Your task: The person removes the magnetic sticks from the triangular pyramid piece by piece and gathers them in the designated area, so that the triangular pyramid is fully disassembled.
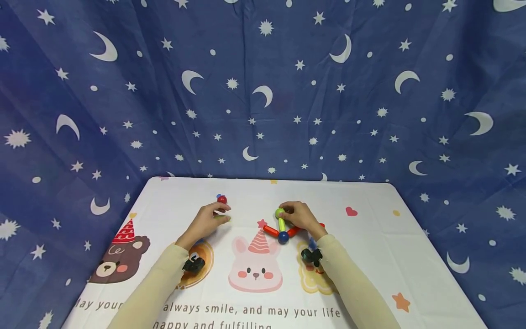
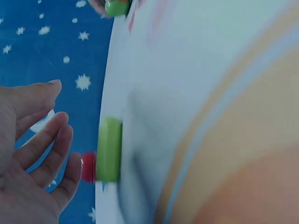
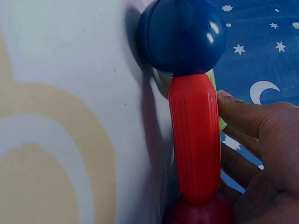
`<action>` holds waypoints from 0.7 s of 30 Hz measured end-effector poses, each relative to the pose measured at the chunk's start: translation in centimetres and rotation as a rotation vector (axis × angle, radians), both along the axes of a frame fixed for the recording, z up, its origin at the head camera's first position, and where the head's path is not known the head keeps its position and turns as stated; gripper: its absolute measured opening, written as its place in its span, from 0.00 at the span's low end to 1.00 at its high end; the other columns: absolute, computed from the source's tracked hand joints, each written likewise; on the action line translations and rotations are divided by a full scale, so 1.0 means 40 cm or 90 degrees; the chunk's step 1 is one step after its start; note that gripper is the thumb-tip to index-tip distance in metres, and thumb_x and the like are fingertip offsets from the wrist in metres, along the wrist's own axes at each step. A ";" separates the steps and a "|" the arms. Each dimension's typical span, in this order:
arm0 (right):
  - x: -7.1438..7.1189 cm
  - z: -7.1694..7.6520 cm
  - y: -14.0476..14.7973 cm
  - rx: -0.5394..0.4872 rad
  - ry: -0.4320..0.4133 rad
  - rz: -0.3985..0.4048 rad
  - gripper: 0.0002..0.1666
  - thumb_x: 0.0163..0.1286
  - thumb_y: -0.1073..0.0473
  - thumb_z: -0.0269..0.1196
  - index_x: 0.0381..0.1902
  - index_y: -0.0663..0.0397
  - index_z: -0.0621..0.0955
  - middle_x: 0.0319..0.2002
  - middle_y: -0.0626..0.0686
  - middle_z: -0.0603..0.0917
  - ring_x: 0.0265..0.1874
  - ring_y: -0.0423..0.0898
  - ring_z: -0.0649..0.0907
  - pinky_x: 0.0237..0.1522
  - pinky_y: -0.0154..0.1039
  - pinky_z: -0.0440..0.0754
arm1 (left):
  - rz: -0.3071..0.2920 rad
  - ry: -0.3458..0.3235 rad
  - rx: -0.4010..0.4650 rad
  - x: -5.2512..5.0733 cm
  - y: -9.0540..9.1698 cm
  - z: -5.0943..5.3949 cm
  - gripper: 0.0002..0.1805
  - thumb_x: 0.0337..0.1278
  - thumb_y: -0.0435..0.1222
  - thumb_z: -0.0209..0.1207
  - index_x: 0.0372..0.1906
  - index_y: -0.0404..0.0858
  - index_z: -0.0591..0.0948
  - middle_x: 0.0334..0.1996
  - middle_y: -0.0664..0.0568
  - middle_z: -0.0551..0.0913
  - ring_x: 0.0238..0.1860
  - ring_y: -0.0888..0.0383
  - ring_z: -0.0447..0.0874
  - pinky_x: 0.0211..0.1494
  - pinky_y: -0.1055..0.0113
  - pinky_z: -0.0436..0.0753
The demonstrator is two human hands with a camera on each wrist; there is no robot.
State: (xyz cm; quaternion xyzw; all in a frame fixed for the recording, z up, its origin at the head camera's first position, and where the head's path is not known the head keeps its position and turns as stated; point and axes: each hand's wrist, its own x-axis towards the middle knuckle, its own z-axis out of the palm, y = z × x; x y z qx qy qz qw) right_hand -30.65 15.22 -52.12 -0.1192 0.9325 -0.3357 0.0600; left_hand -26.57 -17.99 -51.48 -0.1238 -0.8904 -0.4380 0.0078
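Observation:
My right hand (image 1: 299,214) pinches the lime-green ball (image 1: 280,213) of a magnetic ball-and-rod assembly. A green rod (image 1: 281,225) joins that ball to a dark blue ball (image 1: 283,237), from which red rods (image 1: 270,230) spread on both sides. Close up in the right wrist view, one red rod (image 3: 195,140) links the blue ball (image 3: 187,37) to a dark red ball (image 3: 201,210). My left hand (image 1: 209,219) has relaxed, parted fingers beside a loose green rod (image 2: 109,149) on the table. A red ball (image 1: 222,199) lies just beyond it.
A small blue piece (image 1: 219,196) shows behind the red ball, mostly hidden. The white printed tablecloth (image 1: 255,196) covers the table, and a blue star-and-moon curtain (image 1: 263,132) stands along its back edge. Black wrist cameras (image 1: 194,264) sit below both hands.

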 end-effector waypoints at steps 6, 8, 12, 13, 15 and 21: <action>0.000 -0.003 0.001 -0.003 0.005 0.003 0.16 0.65 0.51 0.68 0.50 0.46 0.85 0.45 0.51 0.88 0.44 0.47 0.84 0.53 0.46 0.80 | -0.042 0.005 0.010 0.012 0.051 0.006 0.15 0.58 0.37 0.67 0.50 0.40 0.83 0.48 0.42 0.85 0.48 0.48 0.84 0.51 0.56 0.82; -0.001 -0.004 0.002 -0.007 0.003 0.000 0.16 0.65 0.51 0.68 0.50 0.45 0.85 0.45 0.51 0.88 0.44 0.47 0.84 0.53 0.46 0.80 | -0.055 -0.001 0.009 0.014 0.069 0.002 0.15 0.58 0.37 0.67 0.51 0.40 0.83 0.47 0.43 0.85 0.47 0.49 0.84 0.51 0.57 0.82; -0.001 -0.006 0.005 -0.008 0.000 -0.006 0.17 0.64 0.51 0.68 0.50 0.46 0.85 0.45 0.51 0.88 0.44 0.47 0.83 0.53 0.46 0.80 | -0.084 -0.012 0.012 0.016 0.106 -0.005 0.16 0.59 0.38 0.66 0.52 0.39 0.82 0.48 0.45 0.85 0.48 0.51 0.84 0.52 0.57 0.82; 0.000 -0.006 0.005 -0.009 -0.002 -0.007 0.17 0.64 0.50 0.68 0.50 0.46 0.85 0.45 0.51 0.87 0.44 0.47 0.83 0.53 0.46 0.80 | -0.091 -0.014 0.013 0.016 0.116 -0.007 0.17 0.60 0.38 0.65 0.53 0.39 0.82 0.49 0.46 0.85 0.48 0.52 0.84 0.52 0.58 0.82; -0.001 -0.006 0.005 -0.010 -0.001 -0.007 0.18 0.64 0.50 0.68 0.51 0.46 0.85 0.45 0.51 0.87 0.44 0.47 0.83 0.53 0.46 0.81 | -0.106 -0.016 0.015 0.016 0.134 -0.007 0.17 0.60 0.37 0.65 0.53 0.39 0.82 0.50 0.46 0.85 0.50 0.52 0.83 0.54 0.57 0.82; 0.001 -0.005 0.002 -0.013 0.001 -0.004 0.19 0.64 0.51 0.69 0.52 0.48 0.85 0.43 0.51 0.87 0.42 0.46 0.83 0.50 0.44 0.81 | -0.136 -0.032 0.028 0.015 0.182 -0.016 0.16 0.60 0.34 0.64 0.53 0.38 0.82 0.50 0.47 0.85 0.52 0.53 0.83 0.55 0.58 0.82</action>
